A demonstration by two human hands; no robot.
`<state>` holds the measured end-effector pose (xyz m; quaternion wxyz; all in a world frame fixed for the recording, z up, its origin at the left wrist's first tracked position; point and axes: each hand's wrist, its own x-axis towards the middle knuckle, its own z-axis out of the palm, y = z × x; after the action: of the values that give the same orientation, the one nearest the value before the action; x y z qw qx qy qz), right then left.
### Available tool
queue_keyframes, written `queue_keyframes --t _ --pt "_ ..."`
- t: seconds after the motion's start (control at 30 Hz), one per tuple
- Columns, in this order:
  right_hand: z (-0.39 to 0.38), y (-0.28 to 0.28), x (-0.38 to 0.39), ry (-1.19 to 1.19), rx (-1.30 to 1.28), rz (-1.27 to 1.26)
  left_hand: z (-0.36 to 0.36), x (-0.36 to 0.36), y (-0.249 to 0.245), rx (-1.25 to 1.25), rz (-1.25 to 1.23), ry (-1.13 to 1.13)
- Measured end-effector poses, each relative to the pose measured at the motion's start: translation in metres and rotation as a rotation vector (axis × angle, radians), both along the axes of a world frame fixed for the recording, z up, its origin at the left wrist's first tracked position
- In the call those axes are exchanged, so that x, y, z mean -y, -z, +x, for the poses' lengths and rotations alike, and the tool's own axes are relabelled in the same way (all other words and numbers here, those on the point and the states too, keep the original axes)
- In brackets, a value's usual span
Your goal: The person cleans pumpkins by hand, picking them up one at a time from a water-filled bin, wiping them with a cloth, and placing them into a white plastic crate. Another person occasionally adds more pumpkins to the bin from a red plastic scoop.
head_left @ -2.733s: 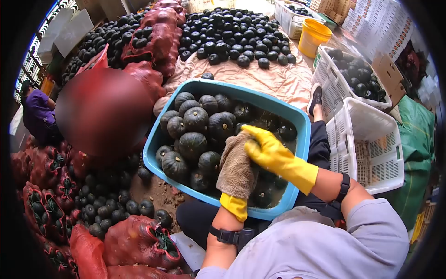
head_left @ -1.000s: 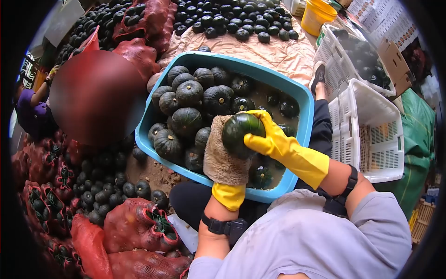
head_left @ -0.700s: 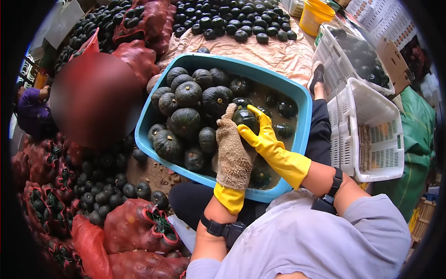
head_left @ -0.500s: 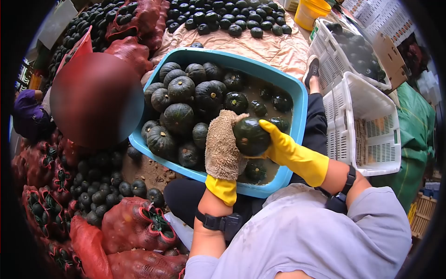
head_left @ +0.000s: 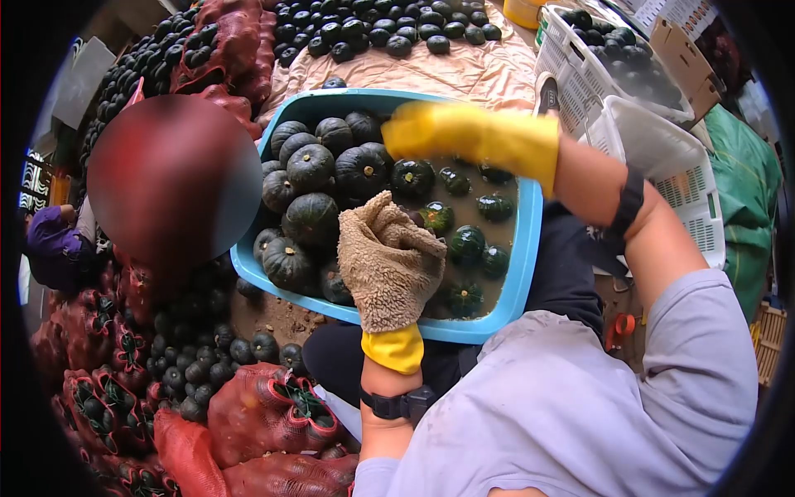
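My left hand [head_left: 392,265] is covered by a brown fluffy cloth [head_left: 385,269], with a yellow glove cuff [head_left: 392,348] showing below it. It is over the near middle of the blue basin [head_left: 525,273], and its fingers are hidden. My right hand [head_left: 431,132], in a yellow rubber glove, reaches across the basin's far side, blurred by motion. Close by it are dark green pumpkins [head_left: 361,171] heaped in the basin's left half. Wet, shiny pumpkins [head_left: 467,245] sit in murky water on the right. I cannot make out a pumpkin in either hand.
White plastic crates [head_left: 654,178] stand at the right, the farther one holding pumpkins. Red mesh sacks [head_left: 265,406] and loose pumpkins [head_left: 186,373] lie at the left. More pumpkins [head_left: 397,45] rest on a pale sheet [head_left: 489,74] beyond the basin. A person in purple [head_left: 58,244] is at far left.
My right hand has moved up and left across the basin. The pumpkin held between both hands is no longer there. My left hand has shifted slightly left, with the cloth now bunched.
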<state>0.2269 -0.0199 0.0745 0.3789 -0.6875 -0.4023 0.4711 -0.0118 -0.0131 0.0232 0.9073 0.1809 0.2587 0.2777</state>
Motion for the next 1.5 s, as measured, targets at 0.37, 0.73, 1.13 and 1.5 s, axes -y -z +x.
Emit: queue_keyframes --t 0.37,0.73,1.13,1.5 --pt "-0.048 0.186 0.104 -0.634 0.645 -0.338 0.005 0.009 -0.013 -0.633 1.154 0.050" --pt "-0.023 0.105 0.143 0.416 -1.222 -0.259 0.003 0.010 0.011 -0.665 1.263 0.140" --pt "-0.113 0.087 0.084 0.210 0.020 0.660 0.026 0.009 0.044 -0.479 1.375 -0.278" --pt "-0.107 0.089 0.094 0.172 0.446 0.828 0.012 0.011 -0.014 -0.407 1.191 -0.004"
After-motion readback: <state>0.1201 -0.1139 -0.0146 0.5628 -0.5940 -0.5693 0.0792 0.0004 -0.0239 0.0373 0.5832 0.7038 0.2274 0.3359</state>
